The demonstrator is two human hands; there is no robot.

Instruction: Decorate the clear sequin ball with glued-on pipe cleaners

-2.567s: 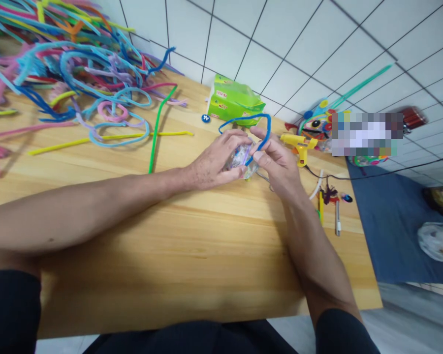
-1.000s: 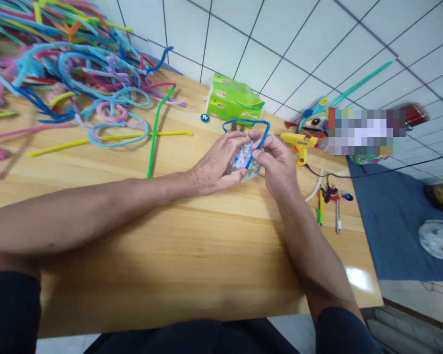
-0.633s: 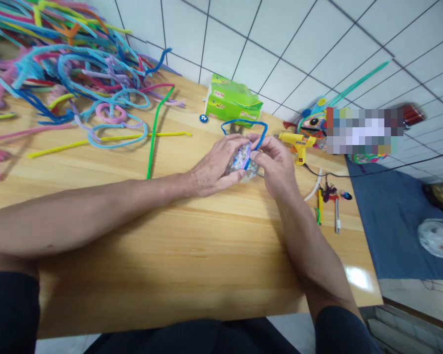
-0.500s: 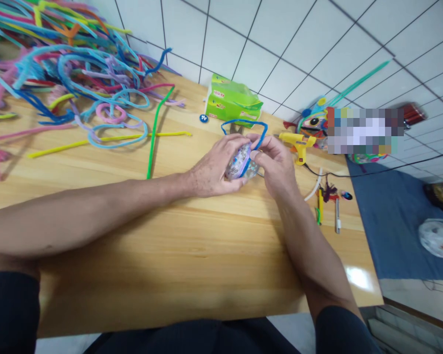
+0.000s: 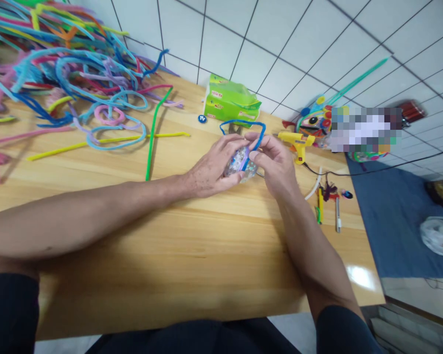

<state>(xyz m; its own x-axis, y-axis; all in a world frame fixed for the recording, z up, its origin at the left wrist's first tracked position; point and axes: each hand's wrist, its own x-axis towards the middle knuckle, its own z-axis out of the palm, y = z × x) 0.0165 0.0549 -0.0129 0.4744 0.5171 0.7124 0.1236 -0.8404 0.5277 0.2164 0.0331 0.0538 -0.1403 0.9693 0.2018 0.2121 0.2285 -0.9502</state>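
**Both hands at work on glittery piece and blue stem**

Clock directions taken from the glittery piece (image 5: 238, 162), which sits between my hands over the upper middle of the surface (image 5: 192, 255). It is roundish, partly see-through, with a lilac band.

Left hand (image 5: 216, 164): clamped on the piece from its 9 o'clock side, fingers over the top, thumb along the near edge. Right hand (image 5: 276, 160): at 3 o'clock, thumb and fingers closed on the blue stem (image 5: 263, 132). The stem lies along the piece's band, then bends up and arches toward 12; its far end drops near my left fingers. Hands close together; whether they touch, I cannot tell.

Green pack (image 5: 231, 101) at 12, near the wall (image 5: 273, 44). Blue button (image 5: 202, 119) between 10 and 11, just beside the pack. Large tangle of fuzzy stems (image 5: 92, 73) at 10. Green stem (image 5: 153, 135) between 9 and 10, crossing a yellow stem (image 5: 170, 134).

Yellow glue gun (image 5: 299, 142) between 2 and 3, on its side, its cord (image 5: 358, 174) running off toward 3. Colourful decorated thing (image 5: 313, 120) at 2, partly blurred out. White stick (image 5: 315, 186) between 3 and 4; cutter (image 5: 338, 216) at 4.
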